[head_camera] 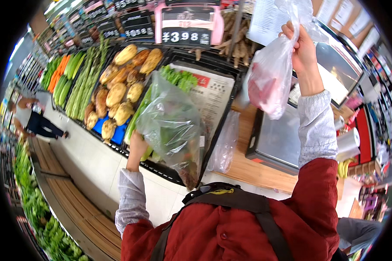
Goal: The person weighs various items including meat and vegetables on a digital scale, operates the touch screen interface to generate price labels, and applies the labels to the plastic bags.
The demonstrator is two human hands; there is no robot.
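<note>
My right hand [302,49] is raised and grips the twisted neck of a thin plastic bag [271,78]. Pinkish-red contents show through its film, too blurred to name. Beneath the bag lies the metal plate of a weighing scale [277,137]. On the left, my left hand [137,148] grips the side edge of a larger clear plastic bag [170,120]; some of its fingers are hidden. Dark leafy produce shows in this bag's lower end, which hangs over the front rim of a black crate. Under and behind it are celery stalks [137,112] with green leaves [183,80].
Printed paper [220,94] lines the crate. Left of it are lotus roots [116,94], stem lettuce [86,78] and carrots [57,71]. A wooden counter [228,163] holds the scale and a plastic bag roll [348,143]. A person [36,114] stands in the far-left aisle.
</note>
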